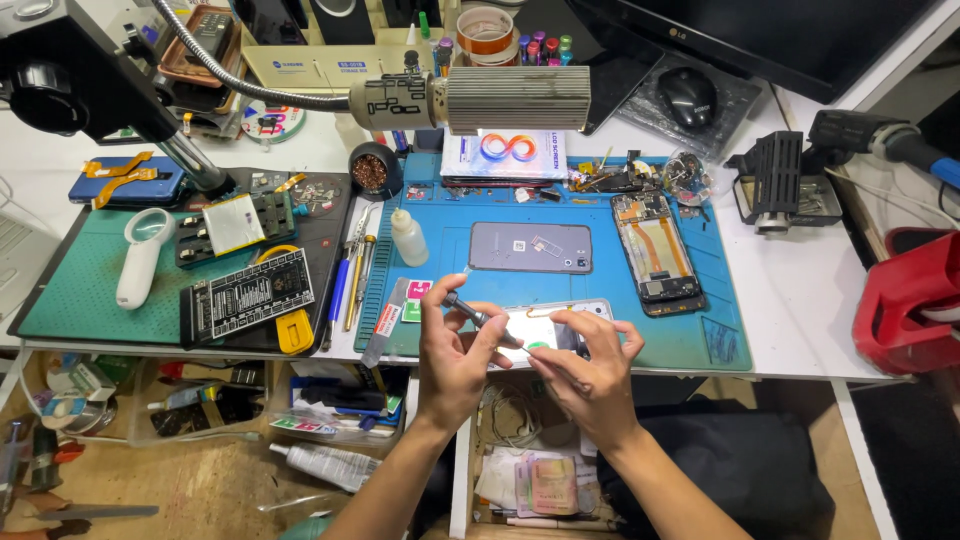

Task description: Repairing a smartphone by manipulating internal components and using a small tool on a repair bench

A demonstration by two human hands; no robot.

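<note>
My left hand (452, 352) grips a slim dark screwdriver (478, 317), its tip angled down onto a phone part (545, 327) with a pale shiny face at the front edge of the blue work mat (600, 290). My right hand (592, 368) rests its fingers on that same part, steadying it from the right and front. Behind them on the mat lie a grey phone back (530, 247) and an opened phone frame (657, 252) showing orange flex cables.
A small white dropper bottle (408, 237), tweezers and pens (352, 272) lie left of the mat. A green mat (80, 290) holds a white magnifier and black circuit fixtures. A lamp head (515, 98) hangs overhead. A red bin (915, 300) sits at right; open drawers lie below.
</note>
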